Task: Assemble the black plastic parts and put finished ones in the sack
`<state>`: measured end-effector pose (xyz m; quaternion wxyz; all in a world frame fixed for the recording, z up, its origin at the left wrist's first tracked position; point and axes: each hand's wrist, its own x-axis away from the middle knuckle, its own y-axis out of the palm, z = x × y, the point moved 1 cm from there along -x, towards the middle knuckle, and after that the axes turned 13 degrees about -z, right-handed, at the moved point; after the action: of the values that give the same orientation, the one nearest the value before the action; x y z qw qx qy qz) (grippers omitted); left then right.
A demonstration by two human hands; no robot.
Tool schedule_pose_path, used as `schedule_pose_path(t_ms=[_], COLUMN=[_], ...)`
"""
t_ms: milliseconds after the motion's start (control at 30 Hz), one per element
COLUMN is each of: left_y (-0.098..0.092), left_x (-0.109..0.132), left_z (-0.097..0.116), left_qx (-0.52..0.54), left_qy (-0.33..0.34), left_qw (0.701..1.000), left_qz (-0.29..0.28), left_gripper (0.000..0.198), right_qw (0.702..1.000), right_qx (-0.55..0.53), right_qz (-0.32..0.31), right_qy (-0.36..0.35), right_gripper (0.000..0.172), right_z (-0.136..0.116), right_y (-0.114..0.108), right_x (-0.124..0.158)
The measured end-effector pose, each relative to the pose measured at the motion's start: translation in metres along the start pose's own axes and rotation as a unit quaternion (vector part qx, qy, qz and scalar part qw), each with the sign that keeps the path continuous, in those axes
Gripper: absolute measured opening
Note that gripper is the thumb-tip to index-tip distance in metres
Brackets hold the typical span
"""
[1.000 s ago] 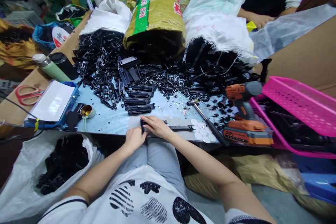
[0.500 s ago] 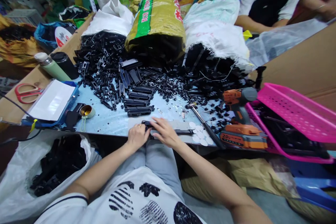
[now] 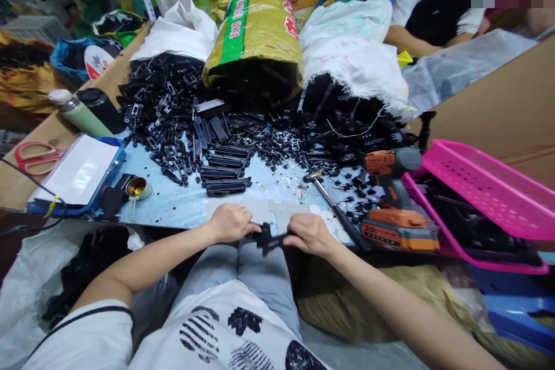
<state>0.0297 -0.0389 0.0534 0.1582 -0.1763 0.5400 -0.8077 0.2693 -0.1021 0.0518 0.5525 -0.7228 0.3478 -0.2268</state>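
Left hand (image 3: 232,222) was clenched on one end of a black plastic part (image 3: 265,238), forearm reaching in from the lower left with knuckles up. Right hand (image 3: 310,234) gripped the opposite end, wrist angled inward. The part was held level between both hands, just off the near edge of the table (image 3: 182,202) and above the lap. It was long and narrow, thicker at the middle; possibly two pieces joined, but the view was too small to confirm. A hammer (image 3: 330,203) lay just beyond the right hand, beside a cordless drill (image 3: 390,191).
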Motion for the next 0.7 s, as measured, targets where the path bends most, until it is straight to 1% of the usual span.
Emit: schedule_pose_path(t_ms=[33,67,100,133,167,200,233,267,300,333,367,400,433,467,500,533,567,600,633,667,700], left_y=[-0.007,-0.013,-0.017,-0.020,-0.020,-0.018,-0.014,-0.008,-0.001,0.008,0.017,0.025,0.033,0.039,0.042,0.044,0.045,0.044,0.042,0.039,0.036], left_x=[0.014,0.027,0.039,0.049,0.057,0.061,0.063,0.063,0.061,0.059,0.056,0.053,0.051,0.049,0.047,0.044,0.041,0.037,0.032,0.025,0.017], left_z=[0.009,0.019,0.030,0.041,0.051,0.060,0.068,0.073,0.076,0.075,0.072,0.065,0.055,0.042,0.027,0.010,-0.006,-0.020,-0.032,-0.040,-0.046], left_qx=[0.041,0.091,0.142,0.189,0.227,0.253,0.266,0.268,0.257,0.234,0.203,0.164,0.121,0.078,0.040,0.010,-0.008,-0.022,-0.032,-0.037,-0.039], left_qy=[0.041,0.088,0.119,0.144,0.162,0.172,0.173,0.166,0.153,0.137,0.119,0.102,0.085,0.061,0.028,-0.014,-0.057,-0.090,-0.114,-0.134,-0.157], left_qw=[0.998,0.991,0.980,0.966,0.951,0.936,0.923,0.912,0.903,0.898,0.901,0.909,0.922,0.937,0.954,0.968,0.980,0.985,0.987,0.986,0.983], left_qz=[0.024,0.048,0.075,0.102,0.134,0.173,0.216,0.263,0.310,0.345,0.365,0.369,0.359,0.335,0.297,0.251,0.192,0.145,0.112,0.093,0.089], left_gripper=[0.067,0.069,0.070,0.071,0.071,0.070,0.070,0.070,0.071,0.074,0.077,0.081,0.085,0.087,0.087,0.085,0.079,0.072,0.068,0.068,0.072], right_qw=[0.997,0.987,0.973,0.955,0.937,0.922,0.913,0.903,0.896,0.886,0.881,0.882,0.890,0.904,0.916,0.921,0.916,0.902,0.882,0.863,0.845], right_qx=[-0.059,-0.121,-0.183,-0.240,-0.289,-0.326,-0.350,-0.362,-0.358,-0.342,-0.317,-0.285,-0.248,-0.207,-0.163,-0.118,-0.077,-0.036,0.008,0.052,0.093], right_qz=[0.005,0.006,0.007,0.012,0.031,0.064,0.113,0.181,0.249,0.312,0.351,0.366,0.365,0.351,0.334,0.325,0.323,0.328,0.334,0.327,0.313], right_qy=[-0.051,-0.101,-0.142,-0.174,-0.194,-0.197,-0.180,-0.142,-0.088,-0.020,0.037,0.084,0.112,0.131,0.152,0.177,0.223,0.279,0.333,0.381,0.423], right_gripper=[0.059,0.059,0.059,0.059,0.058,0.058,0.059,0.063,0.068,0.070,0.068,0.062,0.056,0.052,0.052,0.054,0.058,0.059,0.060,0.063,0.068], right_z=[-0.014,-0.028,-0.043,-0.057,-0.070,-0.081,-0.090,-0.097,-0.102,-0.104,-0.103,-0.099,-0.091,-0.079,-0.064,-0.046,-0.025,-0.003,0.019,0.039,0.059], right_y=[-0.011,-0.018,-0.022,-0.022,-0.017,-0.008,0.005,0.020,0.035,0.050,0.062,0.071,0.074,0.073,0.068,0.058,0.046,0.032,0.017,0.003,-0.011], right_x=[0.000,0.000,-0.002,-0.005,-0.010,-0.017,-0.028,-0.040,-0.054,-0.068,-0.081,-0.092,-0.099,-0.102,-0.098,-0.089,-0.073,-0.053,-0.029,-0.004,0.023])
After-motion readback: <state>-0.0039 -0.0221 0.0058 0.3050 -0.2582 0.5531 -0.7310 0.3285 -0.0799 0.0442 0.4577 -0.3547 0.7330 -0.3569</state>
